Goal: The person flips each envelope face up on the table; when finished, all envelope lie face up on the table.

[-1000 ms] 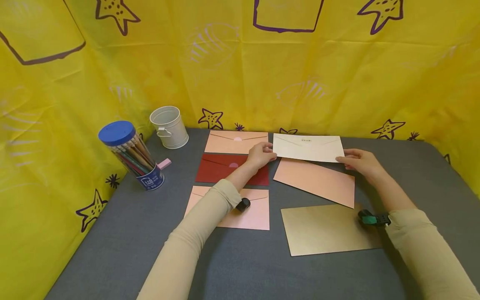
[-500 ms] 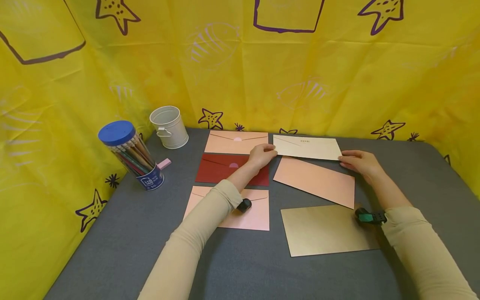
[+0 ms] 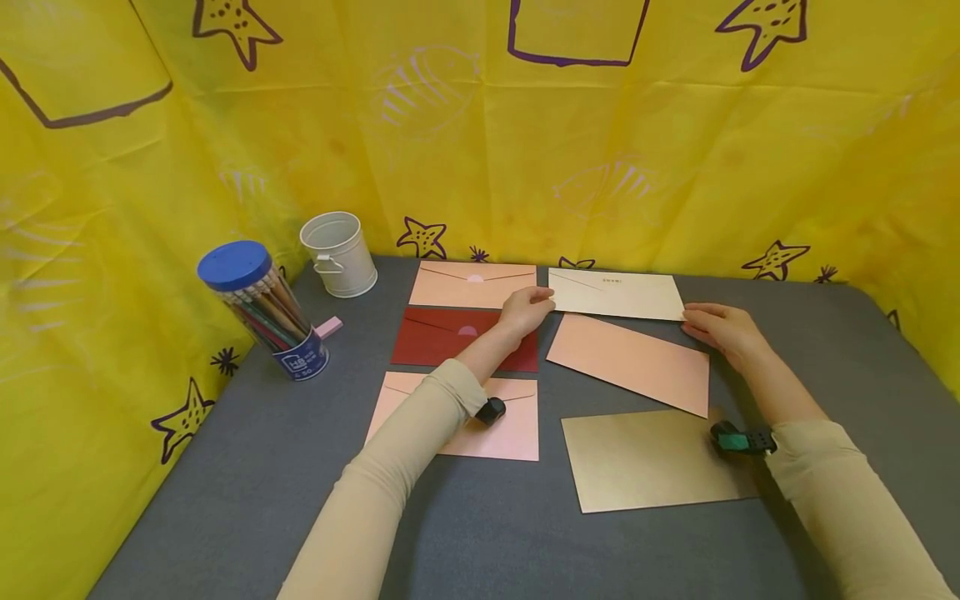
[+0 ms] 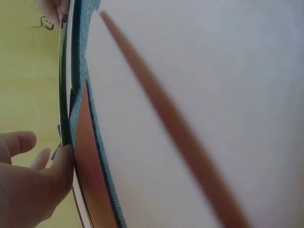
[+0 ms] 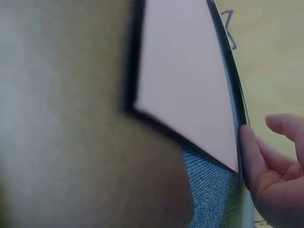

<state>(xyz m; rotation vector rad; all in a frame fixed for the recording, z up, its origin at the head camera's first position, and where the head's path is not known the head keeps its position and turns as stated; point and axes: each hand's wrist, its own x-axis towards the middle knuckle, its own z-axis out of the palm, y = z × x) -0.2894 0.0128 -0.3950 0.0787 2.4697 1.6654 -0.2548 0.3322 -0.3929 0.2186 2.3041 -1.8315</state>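
Note:
A cream-white envelope [image 3: 615,295] lies at the back of the grey table, right of centre. My left hand [image 3: 525,312] is at its near left corner, fingertips touching the edge. At the opposite end, the fingertips of my right hand [image 3: 726,328] meet the right corner. Both wrist views show a digit against the envelope's edge while other fingers stand away from it. Just in front lies a tilted peach envelope [image 3: 633,365], its corner over a gold envelope [image 3: 652,462]. My left forearm passes over a red envelope [image 3: 427,340] and a pink envelope [image 3: 517,433], hiding parts of both.
Another peach envelope [image 3: 450,285] lies at the back, left of the white one. At the left stand a white metal pail [image 3: 341,258] and a blue-lidded tub of pencils [image 3: 262,312], with a pink block [image 3: 328,327] beside it. A yellow patterned cloth [image 3: 480,125] hangs behind.
The white envelope has come down flatter onto the table. My right thumb, earlier over its corner, has drawn off to the edge; the left hand has barely shifted.

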